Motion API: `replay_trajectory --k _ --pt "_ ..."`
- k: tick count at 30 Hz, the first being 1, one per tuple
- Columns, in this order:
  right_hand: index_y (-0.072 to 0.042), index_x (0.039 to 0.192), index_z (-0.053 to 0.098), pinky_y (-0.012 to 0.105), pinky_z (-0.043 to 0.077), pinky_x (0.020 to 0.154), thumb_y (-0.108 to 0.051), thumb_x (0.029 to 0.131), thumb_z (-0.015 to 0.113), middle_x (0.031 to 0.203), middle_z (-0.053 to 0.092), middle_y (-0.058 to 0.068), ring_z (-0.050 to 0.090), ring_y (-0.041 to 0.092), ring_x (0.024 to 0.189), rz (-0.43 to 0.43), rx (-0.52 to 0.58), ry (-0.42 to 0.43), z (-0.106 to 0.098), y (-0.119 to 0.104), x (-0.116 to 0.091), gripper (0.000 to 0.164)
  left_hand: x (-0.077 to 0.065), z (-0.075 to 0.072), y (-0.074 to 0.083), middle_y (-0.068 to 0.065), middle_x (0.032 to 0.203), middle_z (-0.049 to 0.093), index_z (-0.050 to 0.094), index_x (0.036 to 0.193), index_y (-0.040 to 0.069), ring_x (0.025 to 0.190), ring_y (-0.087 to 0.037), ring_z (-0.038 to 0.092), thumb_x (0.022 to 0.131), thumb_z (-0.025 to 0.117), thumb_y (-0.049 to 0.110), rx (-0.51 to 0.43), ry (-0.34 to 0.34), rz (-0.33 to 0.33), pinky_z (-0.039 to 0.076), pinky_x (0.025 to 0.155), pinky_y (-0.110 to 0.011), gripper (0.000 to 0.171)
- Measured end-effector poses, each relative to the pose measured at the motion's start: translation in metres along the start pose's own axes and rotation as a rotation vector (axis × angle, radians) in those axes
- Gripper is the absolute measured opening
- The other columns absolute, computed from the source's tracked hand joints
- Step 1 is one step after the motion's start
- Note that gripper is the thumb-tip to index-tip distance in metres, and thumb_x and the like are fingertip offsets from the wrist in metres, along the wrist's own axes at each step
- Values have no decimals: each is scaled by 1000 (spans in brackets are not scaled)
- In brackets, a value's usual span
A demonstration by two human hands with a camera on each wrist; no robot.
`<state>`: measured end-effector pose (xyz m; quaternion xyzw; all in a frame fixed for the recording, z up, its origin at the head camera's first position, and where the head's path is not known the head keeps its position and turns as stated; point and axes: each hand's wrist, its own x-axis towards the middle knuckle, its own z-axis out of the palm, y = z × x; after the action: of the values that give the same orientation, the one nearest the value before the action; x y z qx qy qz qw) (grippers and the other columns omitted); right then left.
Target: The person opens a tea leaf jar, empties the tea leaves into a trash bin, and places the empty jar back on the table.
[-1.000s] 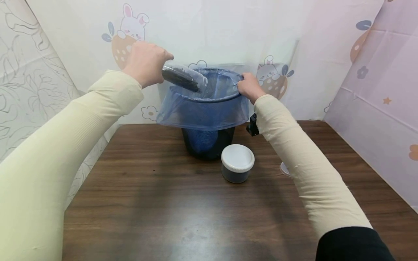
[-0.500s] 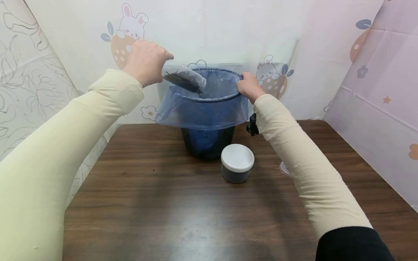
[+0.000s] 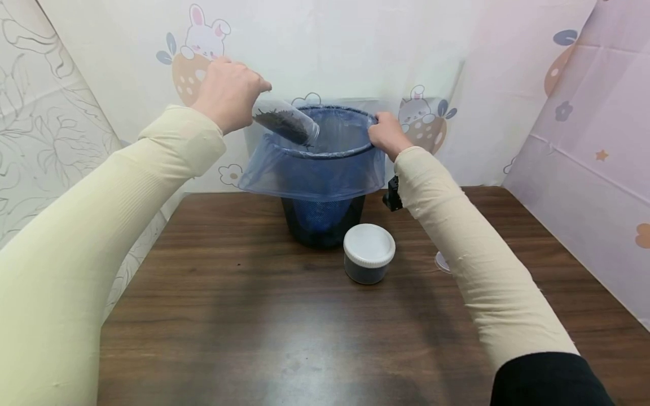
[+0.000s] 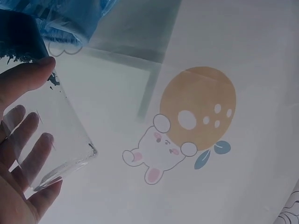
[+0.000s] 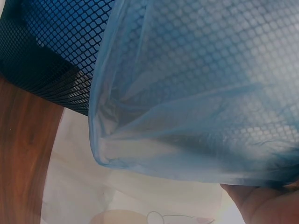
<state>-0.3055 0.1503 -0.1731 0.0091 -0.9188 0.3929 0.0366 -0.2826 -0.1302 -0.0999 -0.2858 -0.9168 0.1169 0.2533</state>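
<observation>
My left hand grips a clear plastic jar, tilted with its mouth down over the near left rim of a mesh wastebasket. Dark, loose shreds like dry tea leaves lie along the jar's lower side and reach its mouth. In the left wrist view the thumb and fingers wrap the clear jar, whose base end holds only a few bits. A blue translucent bag lines the basket and hangs over its rim. My right hand holds the bag-covered rim on the right side.
A short round tub with a white lid and dark contents stands just in front of the basket. A clear round lid lies partly behind the right sleeve. Patterned cloth hangs behind the wooden table.
The dark shreds in the jar have slid toward its mouth and thinned, some dropping into the bag. The left hand has risen very slightly; the right stays put.
</observation>
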Motion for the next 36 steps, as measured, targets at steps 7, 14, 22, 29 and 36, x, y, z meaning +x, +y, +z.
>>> replay_trajectory --k 7,14,22,29,36 --pt "5 141 35 34 32 80 -1 94 23 126 40 19 38 28 101 -2 4 -3 0 0 0 49 2 -1 0 -19 105 67 67 115 5 94 -42 61 65 56 -11 7 24 18 40 77 -49 54" --pt "6 126 43 33 32 74 -1 93 24 99 37 12 37 25 89 -9 -6 10 2 0 1 39 3 -3 0 -18 105 67 67 112 5 95 -42 60 64 56 -12 11 8 28 38 80 -49 52" --pt "6 121 44 32 32 72 0 93 25 95 36 11 36 24 85 -11 3 19 2 0 1 35 6 -5 0 -19 108 66 66 114 4 97 -42 59 64 55 -13 20 13 40 36 82 -48 53" --pt "4 120 43 32 32 71 -1 94 24 92 33 10 36 23 81 -8 -13 5 1 0 1 33 6 -7 2 -18 109 66 67 113 4 100 -42 58 68 54 -14 26 37 48 36 84 -48 50" --pt "5 130 41 32 32 69 -2 94 23 94 35 12 36 23 80 -5 -19 -8 1 1 1 41 7 -8 3 -18 112 65 67 114 4 103 -41 56 71 54 -14 52 27 43 35 86 -48 49"
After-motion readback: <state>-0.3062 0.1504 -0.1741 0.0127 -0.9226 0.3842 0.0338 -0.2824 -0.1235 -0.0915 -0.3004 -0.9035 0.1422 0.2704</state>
